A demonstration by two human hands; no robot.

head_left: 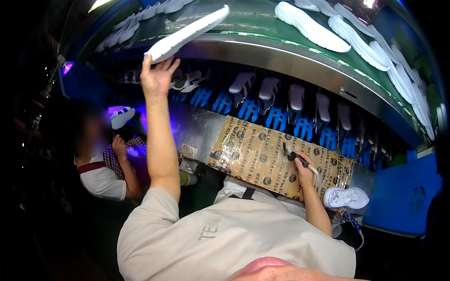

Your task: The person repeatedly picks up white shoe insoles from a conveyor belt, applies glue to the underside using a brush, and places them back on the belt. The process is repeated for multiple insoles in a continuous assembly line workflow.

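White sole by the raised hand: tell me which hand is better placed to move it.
Likely the left hand: it touches the near end of the white sole, while the right hand is farther off and holds a black tool over the cardboard.

The person wears a pale beige short-sleeved shirt (pixel 262 232) of plain cloth, softly creased, spreading across 6 o'clock; the left sleeve (pixel 152 206), between 7 and 8 o'clock, is loose and ends above the elbow; darker tone-on-tone block lettering (pixel 210 227) sits near 6 o'clock on the chest; beyond the shirt's edge, also toward 6 o'clock, shows a whitish lower garment (pixel 230 187) with a black strip (pixel 248 193); the left forearm (pixel 161 136) at 9 o'clock and the right forearm (pixel 318 208) at 4 are bare, as are the left hand (pixel 156 82) and right hand (pixel 304 172).
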